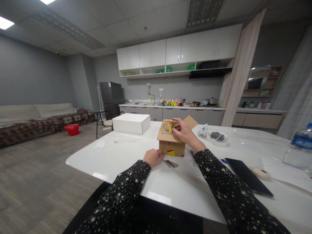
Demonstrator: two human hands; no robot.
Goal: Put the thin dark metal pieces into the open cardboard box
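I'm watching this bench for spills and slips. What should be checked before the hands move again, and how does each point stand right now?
1. Cardboard box sits flat on the table: ok.
2. Right hand rests on the box top: ok.
3. Left hand touches the box at its near lower corner: cannot tell.
4. Thin dark pins lie together on the table beside the left hand: ok.
5. Phone and water bottle stand apart from the box: ok.
6. Something is held in either hand: cannot tell.
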